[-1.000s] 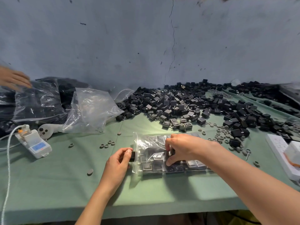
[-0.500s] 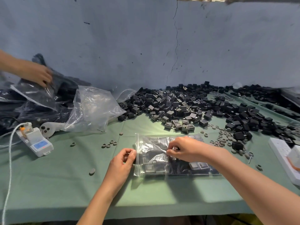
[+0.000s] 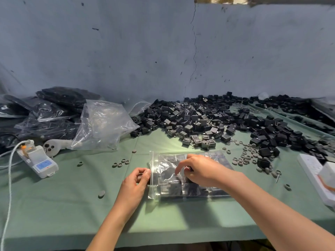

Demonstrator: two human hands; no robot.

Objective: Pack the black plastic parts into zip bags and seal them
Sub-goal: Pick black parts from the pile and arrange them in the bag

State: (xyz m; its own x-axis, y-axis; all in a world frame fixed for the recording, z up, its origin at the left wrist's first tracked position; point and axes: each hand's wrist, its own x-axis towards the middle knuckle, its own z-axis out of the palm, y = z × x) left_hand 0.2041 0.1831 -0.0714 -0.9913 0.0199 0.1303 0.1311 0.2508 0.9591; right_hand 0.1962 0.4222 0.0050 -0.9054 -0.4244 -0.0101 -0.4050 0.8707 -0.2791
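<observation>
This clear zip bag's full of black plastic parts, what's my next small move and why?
Probably slide the left hand along the strip it pinches on the clear zip bag, sealing it; the right hand rests on the bagged black plastic parts.

The table cloth (image 3: 54, 205) is showing a plain muted green. The wall (image 3: 126, 51) is presenting a blue-grey coat, flecked with dark specks and crossed by one thin dark crack. The loose parts (image 3: 199, 116) are appearing black, several with grey faces. The zip bag (image 3: 166, 169) is reading as clear glossy film, with black showing through. The small rings (image 3: 244, 158) are showing grey. The handheld device (image 3: 41, 163) is presenting a white body with a light-blue panel and an orange detail — its cord (image 3: 10, 178) is showing white. The power strip (image 3: 311, 167) is appearing white with an orange band.
</observation>
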